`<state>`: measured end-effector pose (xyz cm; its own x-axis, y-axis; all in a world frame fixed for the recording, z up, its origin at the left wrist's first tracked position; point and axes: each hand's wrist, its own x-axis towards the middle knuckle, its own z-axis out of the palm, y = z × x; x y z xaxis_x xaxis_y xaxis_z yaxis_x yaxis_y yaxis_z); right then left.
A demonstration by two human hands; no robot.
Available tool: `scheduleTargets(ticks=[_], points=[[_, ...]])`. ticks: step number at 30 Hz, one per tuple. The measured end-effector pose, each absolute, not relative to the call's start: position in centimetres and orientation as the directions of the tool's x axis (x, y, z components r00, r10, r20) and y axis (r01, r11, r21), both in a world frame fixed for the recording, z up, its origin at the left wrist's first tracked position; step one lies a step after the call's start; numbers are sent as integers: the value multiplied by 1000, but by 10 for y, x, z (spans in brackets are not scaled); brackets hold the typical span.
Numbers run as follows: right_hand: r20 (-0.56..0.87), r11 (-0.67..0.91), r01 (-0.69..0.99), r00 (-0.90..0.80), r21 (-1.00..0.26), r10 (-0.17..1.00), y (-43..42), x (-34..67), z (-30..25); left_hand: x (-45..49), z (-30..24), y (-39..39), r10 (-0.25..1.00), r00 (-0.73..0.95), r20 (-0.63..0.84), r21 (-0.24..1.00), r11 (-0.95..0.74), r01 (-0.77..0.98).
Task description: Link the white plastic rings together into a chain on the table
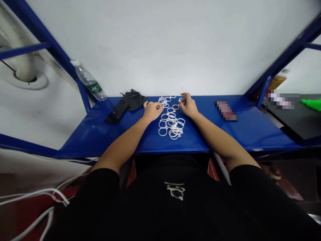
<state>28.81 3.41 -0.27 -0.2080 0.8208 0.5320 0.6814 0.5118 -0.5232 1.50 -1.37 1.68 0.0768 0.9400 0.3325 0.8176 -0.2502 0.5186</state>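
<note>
Several white plastic rings lie in a loose pile on the blue table, between my two hands. My left hand rests on the table at the left edge of the pile, fingers curled and pinched on a white ring. My right hand sits at the pile's upper right, thumb and fingers pinched on another white ring. Both forearms reach forward over the near table edge.
A clear plastic water bottle leans at the back left. A black phone and a black cloth lie left of my hands. A blurred flat object lies to the right. Blue frame posts rise at both sides.
</note>
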Motion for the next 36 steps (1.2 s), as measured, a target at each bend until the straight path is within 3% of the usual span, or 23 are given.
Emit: scheduleTargets(ticks=[7, 19, 36], points=[[543, 536, 731, -269, -422, 795, 34, 287, -1, 16, 16, -14, 938, 110, 330, 516, -276, 811], [513, 468, 702, -170, -537, 842, 34, 287, -1, 13, 21, -12, 936, 141, 322, 484, -291, 825], [559, 499, 697, -168, -515, 812, 37, 287, -1, 15, 19, -14, 890, 252, 379, 467, -420, 778]])
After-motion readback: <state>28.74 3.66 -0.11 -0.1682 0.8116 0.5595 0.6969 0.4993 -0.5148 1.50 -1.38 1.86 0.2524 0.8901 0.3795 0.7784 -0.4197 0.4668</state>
